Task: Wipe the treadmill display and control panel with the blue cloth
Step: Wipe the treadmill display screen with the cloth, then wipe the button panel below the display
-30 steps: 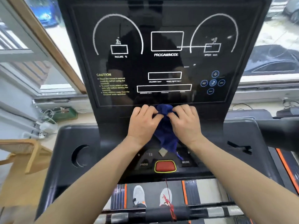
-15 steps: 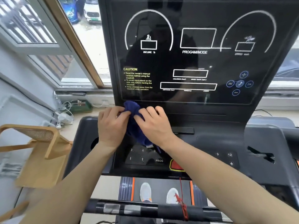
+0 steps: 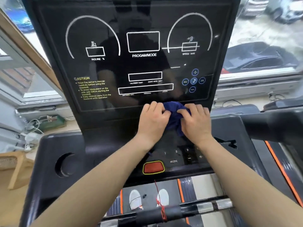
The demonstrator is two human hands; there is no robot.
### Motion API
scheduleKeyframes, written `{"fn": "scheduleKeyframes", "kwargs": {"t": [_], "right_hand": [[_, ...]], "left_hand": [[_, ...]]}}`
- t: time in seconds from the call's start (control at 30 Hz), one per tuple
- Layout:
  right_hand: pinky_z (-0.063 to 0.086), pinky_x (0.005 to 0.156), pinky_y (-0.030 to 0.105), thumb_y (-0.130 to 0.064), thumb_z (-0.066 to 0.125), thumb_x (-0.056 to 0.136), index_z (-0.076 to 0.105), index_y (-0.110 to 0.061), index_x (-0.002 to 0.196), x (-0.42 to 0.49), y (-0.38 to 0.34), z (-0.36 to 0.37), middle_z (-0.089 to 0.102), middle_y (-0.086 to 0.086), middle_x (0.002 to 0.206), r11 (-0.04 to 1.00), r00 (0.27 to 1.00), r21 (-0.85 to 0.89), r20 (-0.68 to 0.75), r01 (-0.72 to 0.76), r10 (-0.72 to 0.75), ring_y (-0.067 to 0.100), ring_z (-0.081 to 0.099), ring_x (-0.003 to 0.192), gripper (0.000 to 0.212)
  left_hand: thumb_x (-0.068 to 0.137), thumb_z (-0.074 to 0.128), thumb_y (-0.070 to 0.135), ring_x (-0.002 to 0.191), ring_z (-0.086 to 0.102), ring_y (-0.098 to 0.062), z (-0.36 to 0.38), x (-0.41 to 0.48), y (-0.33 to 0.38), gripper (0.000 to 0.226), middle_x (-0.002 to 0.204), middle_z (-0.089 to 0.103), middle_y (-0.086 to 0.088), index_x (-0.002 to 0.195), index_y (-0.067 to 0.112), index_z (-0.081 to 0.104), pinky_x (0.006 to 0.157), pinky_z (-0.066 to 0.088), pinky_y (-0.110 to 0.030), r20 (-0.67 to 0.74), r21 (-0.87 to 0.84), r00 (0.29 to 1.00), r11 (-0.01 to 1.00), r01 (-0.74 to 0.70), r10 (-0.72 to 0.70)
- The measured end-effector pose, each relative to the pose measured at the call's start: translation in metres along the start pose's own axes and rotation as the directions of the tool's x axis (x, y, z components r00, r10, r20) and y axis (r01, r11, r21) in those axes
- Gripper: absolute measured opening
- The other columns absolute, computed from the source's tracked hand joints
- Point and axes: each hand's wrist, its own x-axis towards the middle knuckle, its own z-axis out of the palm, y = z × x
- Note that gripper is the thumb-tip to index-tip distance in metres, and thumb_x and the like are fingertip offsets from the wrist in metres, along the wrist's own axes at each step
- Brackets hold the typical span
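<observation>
Head view: wiping seems to be at the strip just below the display, where the blue cloth sits bunched, right of centre. The left hand and right hand both grip it, fingers curled inward, pinching its folds. Next, I judge, it must sweep across the nearer control panel.

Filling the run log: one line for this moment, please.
left grip on blue cloth | right grip on blue cloth | cloth bunched at display lower edge
</observation>
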Motion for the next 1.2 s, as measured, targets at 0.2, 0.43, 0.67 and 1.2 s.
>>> {"fn": "scheduleKeyframes", "kwargs": {"t": [0.2,0.43,0.67,1.2], "right_hand": [[0.046,0.079,0.031,-0.005,0.064,0.085,0.070,-0.012,0.108,-0.003,-0.010,-0.034,0.060,0.004,0.110,0.734,0.860,0.449,0.269,-0.510,0.433,0.017,0.058,0.094,0.025],[0.049,0.091,0.021,-0.006,0.059,0.077,0.070,-0.020,0.098,0.031,-0.110,-0.048,0.070,-0.002,0.105,0.248,0.825,0.790,0.508,-0.561,0.248,0.004,0.065,0.100,0.027],[0.055,0.094,0.032,0.003,0.054,0.073,0.071,-0.011,0.101,0.087,-0.163,-0.072,0.071,0.004,0.105,0.013,0.911,0.912,0.409,-0.410,0.045,0.016,0.067,0.102,0.036],[0.018,0.125,0.047,-0.041,0.039,0.104,0.025,-0.008,0.159,-0.019,-0.196,0.022,0.007,0.010,0.170,0.870,0.726,0.402,0.502,0.285,-0.469,0.028,0.007,0.156,0.066]], "left_hand": [[0.095,0.055,0.018,0.076,0.063,-0.025,0.003,-0.002,0.048,0.019,0.105,0.062,-0.010,0.103,0.008,0.068,0.059,0.051,-0.033,0.034,-0.299,0.976,0.930,0.215,-0.215],[0.093,0.068,0.025,0.090,0.057,-0.005,-0.077,-0.052,-0.034,0.018,0.107,0.058,0.001,0.109,0.018,0.069,0.078,0.047,-0.019,0.089,-0.437,0.786,0.685,0.582,-0.611],[0.072,0.053,0.002,0.090,0.062,0.002,-0.169,-0.064,-0.115,0.031,0.091,0.068,0.011,0.093,0.017,0.071,0.091,0.050,-0.023,-0.009,-0.572,0.535,0.443,0.690,-0.845],[0.102,0.047,0.024,0.146,0.033,-0.036,-0.071,-0.187,-0.076,0.057,0.164,0.024,-0.013,0.155,0.007,0.034,0.114,0.036,-0.048,0.440,0.118,0.662,0.770,0.627,-0.607]]}}
